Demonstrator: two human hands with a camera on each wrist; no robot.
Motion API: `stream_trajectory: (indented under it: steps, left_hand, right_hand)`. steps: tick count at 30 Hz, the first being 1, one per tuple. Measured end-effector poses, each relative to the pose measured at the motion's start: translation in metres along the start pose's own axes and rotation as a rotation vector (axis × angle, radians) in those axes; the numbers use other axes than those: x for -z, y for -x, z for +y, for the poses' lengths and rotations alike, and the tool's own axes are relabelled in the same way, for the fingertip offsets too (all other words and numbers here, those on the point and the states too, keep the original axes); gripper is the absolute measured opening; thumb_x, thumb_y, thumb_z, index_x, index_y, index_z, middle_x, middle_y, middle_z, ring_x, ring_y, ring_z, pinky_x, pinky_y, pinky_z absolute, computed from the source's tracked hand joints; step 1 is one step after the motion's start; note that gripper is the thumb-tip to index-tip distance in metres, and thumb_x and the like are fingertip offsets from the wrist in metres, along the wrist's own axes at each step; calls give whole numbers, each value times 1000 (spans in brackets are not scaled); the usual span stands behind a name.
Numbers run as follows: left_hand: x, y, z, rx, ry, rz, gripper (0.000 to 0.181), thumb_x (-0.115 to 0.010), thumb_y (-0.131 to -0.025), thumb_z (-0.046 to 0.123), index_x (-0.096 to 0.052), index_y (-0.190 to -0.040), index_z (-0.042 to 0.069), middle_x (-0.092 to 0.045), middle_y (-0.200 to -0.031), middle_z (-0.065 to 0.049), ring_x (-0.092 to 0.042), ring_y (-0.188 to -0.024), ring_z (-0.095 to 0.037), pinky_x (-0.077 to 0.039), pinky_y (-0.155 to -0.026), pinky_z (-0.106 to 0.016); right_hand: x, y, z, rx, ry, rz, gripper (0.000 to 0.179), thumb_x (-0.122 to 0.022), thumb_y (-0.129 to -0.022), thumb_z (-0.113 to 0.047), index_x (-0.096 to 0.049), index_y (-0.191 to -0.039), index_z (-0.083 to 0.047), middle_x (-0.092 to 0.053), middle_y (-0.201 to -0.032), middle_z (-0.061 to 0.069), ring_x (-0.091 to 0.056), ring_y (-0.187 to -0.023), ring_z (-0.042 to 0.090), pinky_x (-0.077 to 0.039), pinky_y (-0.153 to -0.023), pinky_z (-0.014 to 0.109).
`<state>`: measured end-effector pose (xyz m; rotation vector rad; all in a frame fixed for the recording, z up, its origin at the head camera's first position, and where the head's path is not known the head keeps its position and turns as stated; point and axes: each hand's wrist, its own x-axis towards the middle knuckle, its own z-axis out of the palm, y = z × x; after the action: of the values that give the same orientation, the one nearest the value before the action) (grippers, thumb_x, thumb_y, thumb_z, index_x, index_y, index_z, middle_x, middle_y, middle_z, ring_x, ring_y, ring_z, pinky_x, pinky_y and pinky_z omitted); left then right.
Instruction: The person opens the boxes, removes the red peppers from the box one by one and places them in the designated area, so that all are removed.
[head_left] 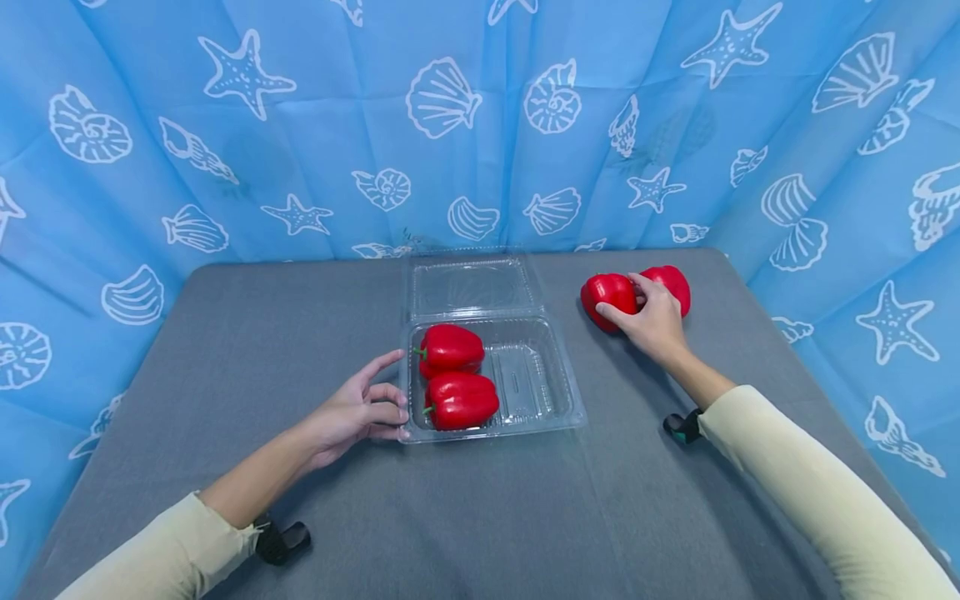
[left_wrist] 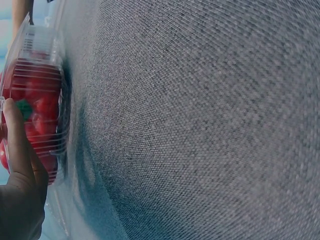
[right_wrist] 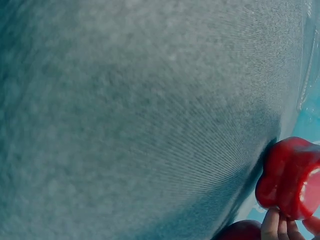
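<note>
In the head view my right hand [head_left: 654,321] grips a red bell pepper [head_left: 606,300] on the right of the table, thumb on its near side. A second bell pepper [head_left: 670,286] lies just behind that hand, partly covered by it. The right wrist view shows the gripped bell pepper [right_wrist: 282,175] close to the cloth. My left hand [head_left: 358,412] touches the left edge of a clear plastic clamshell container [head_left: 566,404] with loosely bent fingers. Two bell peppers with green stems, a far one [head_left: 452,348] and a near one [head_left: 463,400], lie on their sides in its left half.
The container's hinged lid [head_left: 472,283] is folded back flat behind it. A grey cloth [head_left: 495,508] covers the table. Behind and around it hangs a blue shell-patterned curtain [head_left: 315,150]. Each wrist wears a black strap, such as the right one [head_left: 681,427].
</note>
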<state>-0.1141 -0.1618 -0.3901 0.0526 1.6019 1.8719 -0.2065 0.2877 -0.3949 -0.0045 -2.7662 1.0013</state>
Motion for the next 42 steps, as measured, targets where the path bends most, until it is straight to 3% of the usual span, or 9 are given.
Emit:
stream_trajectory:
  steps: [21, 29, 34, 38, 42]
  left_hand:
    - [0, 1, 0, -5, 3, -6, 84, -62, -93, 0, -13, -158, 20, -60, -100, -7, -66, -86, -21, -58, -86, -42]
    - [1, 1, -1, -8, 5, -17, 82, -61, -94, 1, -14, -158, 20, -60, -100, -7, -66, -86, -20, -58, -86, -41]
    - [1, 1, 1, -1, 3, -10, 83, -62, -94, 1, -13, -159, 20, -60, -100, -7, -66, -85, -21, -58, -86, -41]
    - [0, 2, 2, 2, 4, -8, 83, -62, -94, 2, -13, -159, 20, -60, -100, -8, -66, -86, -21, -58, -86, -41]
    - [1, 2, 2, 2, 9, -17, 83, -61, -94, 1, -13, -159, 20, -60, -100, -7, -66, -86, -21, -58, -86, -42]
  right_hand:
    - [8, 5, -11, -9, 221, 23, 80, -78, -81, -34, -42, -146, -4, -45, -141, 25, -44, -124, 46, -47, -88, 69]
    - [12, 3, -31, 56, 208, 39, 81, -78, -82, -36, -42, -149, -8, -46, -144, 21, -45, -127, 44, -45, -93, 69]
    - [11, 3, -52, 180, 97, -47, 87, -81, -80, -35, -39, -152, -13, -46, -149, 16, -47, -131, 40, -44, -97, 66]
    - [7, 6, -68, 295, 26, -218, 95, -83, -79, -37, -32, -156, -19, -40, -155, 11, -41, -139, 34, -43, -102, 61]
    - [4, 9, -81, 354, -55, -398, 102, -86, -75, -37, -28, -158, -23, -36, -158, 9, -40, -140, 33, -41, -104, 61]
